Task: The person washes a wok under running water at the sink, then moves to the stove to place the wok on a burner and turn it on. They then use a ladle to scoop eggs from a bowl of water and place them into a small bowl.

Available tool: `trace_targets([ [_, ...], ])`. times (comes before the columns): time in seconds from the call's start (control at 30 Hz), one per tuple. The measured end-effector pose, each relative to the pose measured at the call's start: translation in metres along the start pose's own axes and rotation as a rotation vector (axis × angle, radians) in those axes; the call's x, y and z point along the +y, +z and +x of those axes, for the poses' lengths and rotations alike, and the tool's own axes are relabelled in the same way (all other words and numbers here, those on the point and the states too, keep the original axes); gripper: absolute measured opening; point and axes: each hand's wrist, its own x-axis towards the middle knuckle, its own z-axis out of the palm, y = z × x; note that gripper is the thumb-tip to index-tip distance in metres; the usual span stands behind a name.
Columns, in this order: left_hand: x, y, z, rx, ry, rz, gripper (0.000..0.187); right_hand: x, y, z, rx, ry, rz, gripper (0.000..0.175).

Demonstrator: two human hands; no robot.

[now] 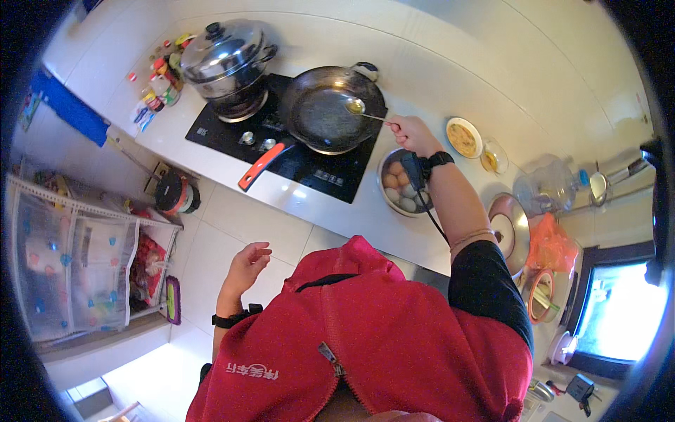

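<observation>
My right hand (408,133) grips the thin handle of a metal spoon (355,107). The spoon's bowl, with some yellowish liquid in it, is over the dark wok (327,118). The wok sits on the right side of a black built-in cooktop (316,182), its orange handle (261,166) pointing towards me. Below my right wrist, a bowl of several brown and pale eggs (399,184) is partly hidden by a dark device on a cord. My left hand (248,268) hangs in front of the counter, fingers loosely bent, holding nothing.
A lidded steamer pot (227,68) occupies the left burner, beside several condiment bottles (164,87). To the right are a white bowl of yellowish food (464,137), a small glass dish (494,155), a large metal basin (519,229) and an orange plastic bag (551,245). A covered shelf (79,264) stands left.
</observation>
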Motion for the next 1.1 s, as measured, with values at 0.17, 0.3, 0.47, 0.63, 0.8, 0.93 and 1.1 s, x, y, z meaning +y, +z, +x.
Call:
trace_targets([
  [0.17,0.019,0.042,0.021,-0.036,-0.004,0.05,0.033,0.0,-0.058,-0.01,-0.021,-0.017,0.115,0.02],
  [0.3,0.037,0.096,0.032,-0.102,-0.03,0.047,0.033,0.018,-0.153,-0.035,0.035,-0.503,-0.501,0.019],
  [0.47,0.062,0.16,0.035,-0.138,-0.109,0.039,0.033,0.045,-0.285,-0.078,0.381,-0.393,-0.507,0.021],
  [0.63,0.076,0.204,0.034,-0.131,-0.162,0.135,0.034,0.099,-0.417,-0.093,0.59,-0.098,-0.405,0.025],
  [0.8,0.077,0.217,0.021,-0.115,-0.152,0.106,0.035,0.148,-0.484,-0.082,0.713,-0.097,-0.5,0.03],
  [0.93,0.069,0.209,0.009,-0.022,-0.129,0.181,0.032,0.147,-0.468,-0.076,0.594,-0.155,-0.299,0.041],
  [1.1,0.048,0.182,0.003,0.025,-0.131,0.19,0.035,0.143,-0.451,-0.052,0.706,-0.077,0.008,0.045],
])
